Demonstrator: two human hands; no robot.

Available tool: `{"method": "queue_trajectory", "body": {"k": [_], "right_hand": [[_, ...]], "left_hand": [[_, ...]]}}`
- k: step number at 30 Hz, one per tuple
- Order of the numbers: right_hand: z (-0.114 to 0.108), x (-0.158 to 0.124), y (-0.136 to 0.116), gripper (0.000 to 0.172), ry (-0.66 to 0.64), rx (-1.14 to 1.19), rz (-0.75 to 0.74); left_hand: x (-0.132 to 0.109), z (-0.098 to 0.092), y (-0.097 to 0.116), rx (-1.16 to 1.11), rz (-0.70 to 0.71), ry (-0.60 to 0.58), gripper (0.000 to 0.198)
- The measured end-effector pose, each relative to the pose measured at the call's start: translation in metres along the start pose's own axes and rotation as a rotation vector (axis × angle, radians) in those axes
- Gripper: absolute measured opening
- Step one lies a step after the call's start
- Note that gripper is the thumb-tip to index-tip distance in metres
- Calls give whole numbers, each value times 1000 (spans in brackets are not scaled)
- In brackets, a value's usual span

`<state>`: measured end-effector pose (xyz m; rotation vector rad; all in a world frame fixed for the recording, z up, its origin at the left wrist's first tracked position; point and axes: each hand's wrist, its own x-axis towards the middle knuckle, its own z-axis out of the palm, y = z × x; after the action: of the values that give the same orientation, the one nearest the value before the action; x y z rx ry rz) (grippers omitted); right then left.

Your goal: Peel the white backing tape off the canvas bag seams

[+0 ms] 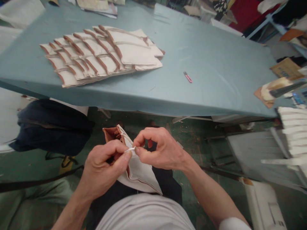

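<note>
A cream fabric piece (140,171) with a brown leather edge rests on my lap below the table's front edge. My left hand (103,169) is closed on its left side, thumb and forefinger pinching at the cloth. My right hand (159,150) is closed too, pinching a small white strip (130,149) at the cloth's upper edge. The two pinches nearly touch. What the brown end (110,133) joins to is hidden behind my left hand.
A blue-covered table (203,57) stands ahead, bearing a fanned stack of similar cream pieces with brown trim (100,54) and a small pink cutter (188,77). A dark bag (50,127) lies left, white stacked goods (294,134) right, cardboard scraps (273,89) at the table's right end.
</note>
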<state>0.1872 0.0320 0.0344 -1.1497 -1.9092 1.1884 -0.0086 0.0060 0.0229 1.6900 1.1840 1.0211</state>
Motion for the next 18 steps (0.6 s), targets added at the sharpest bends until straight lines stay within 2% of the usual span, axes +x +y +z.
{"method": "queue_trajectory", "body": {"k": [7, 11, 14, 18], "right_hand": [[11, -2, 8, 11, 140, -248, -147], [13, -6, 9, 13, 160, -311, -191], [10, -7, 7, 12, 118, -198, -120], [5, -7, 6, 8, -59, 217, 158]], "left_hand": [[-5, 1, -4, 191, 95, 4, 31], [-6, 1, -1, 251, 157, 0, 29], [-7, 0, 0, 170, 93, -8, 29], [-9, 2, -8, -156, -118, -49, 29]]}}
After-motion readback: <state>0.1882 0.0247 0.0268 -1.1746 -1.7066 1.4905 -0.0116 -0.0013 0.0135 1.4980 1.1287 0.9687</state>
